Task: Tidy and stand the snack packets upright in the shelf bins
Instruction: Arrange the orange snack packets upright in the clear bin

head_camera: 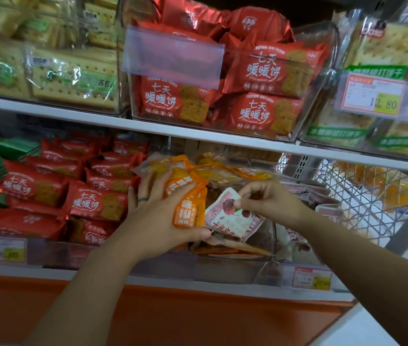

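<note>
Left hand: the left hand [158,216] holds the orange packets [188,208], with the fingers spread across their top and the thumb curled below. I judge that it holds them together so the bundle does not fall flat.
Right hand: the right hand [272,203] pinches the upper edge of a white packet [228,218] between thumb and forefinger. It probably lifts this packet to stand it upright or to take it out of the orange ones.
Place of packets: both kinds are between the two hands, inside the clear bin [223,268]. More orange ones lie flat behind the hands.
Look of packets: the orange ones are glossy with big white letters. The white one is tilted, with a red fruit picture and red letters.
Left of the left hand: red packets [90,203] lie in a loose pile.
Right of the right hand: a wire basket [362,196].
Progress: I judge the bin is not yet tidy.
</note>
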